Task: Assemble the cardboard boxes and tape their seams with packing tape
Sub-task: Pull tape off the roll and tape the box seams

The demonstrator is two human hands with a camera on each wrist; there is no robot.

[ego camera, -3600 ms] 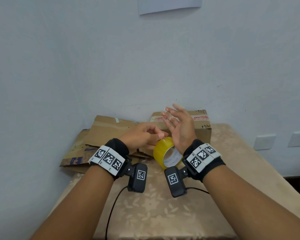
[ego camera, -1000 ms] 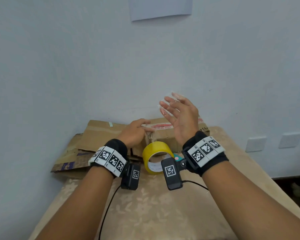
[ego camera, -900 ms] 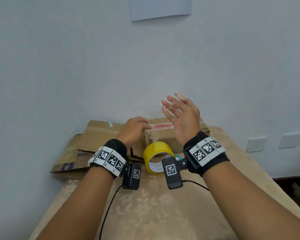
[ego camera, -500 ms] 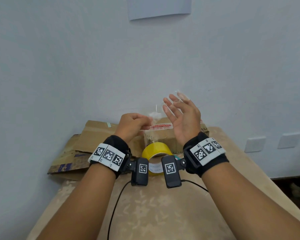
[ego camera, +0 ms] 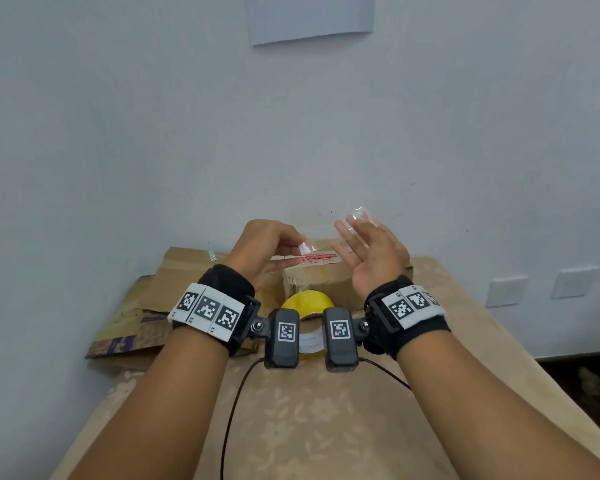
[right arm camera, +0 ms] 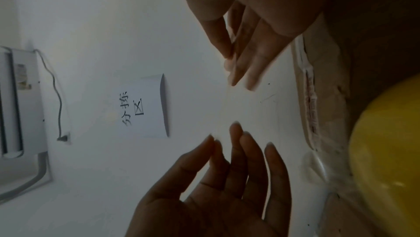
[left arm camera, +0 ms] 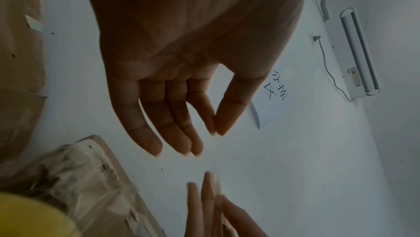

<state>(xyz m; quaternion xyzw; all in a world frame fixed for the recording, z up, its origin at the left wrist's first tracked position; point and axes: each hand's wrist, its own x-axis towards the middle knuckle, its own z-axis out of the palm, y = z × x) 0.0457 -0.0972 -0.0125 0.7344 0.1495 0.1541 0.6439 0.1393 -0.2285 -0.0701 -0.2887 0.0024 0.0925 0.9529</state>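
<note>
Boxes: flat cardboard (ego camera: 142,306) lies unassembled at the counter's (ego camera: 326,427) far left, so most work remains. The left hand (ego camera: 260,247) pinches one end of a clear tape strip (ego camera: 326,237) above the closed box (ego camera: 329,278) by the wall. The tape roll (ego camera: 307,303) stands just near of that box. The right hand (ego camera: 371,254) is spread loose, the strip's other end stuck to its fingertips. Since 3.6 s ago both hands have risen off the roll.
</note>
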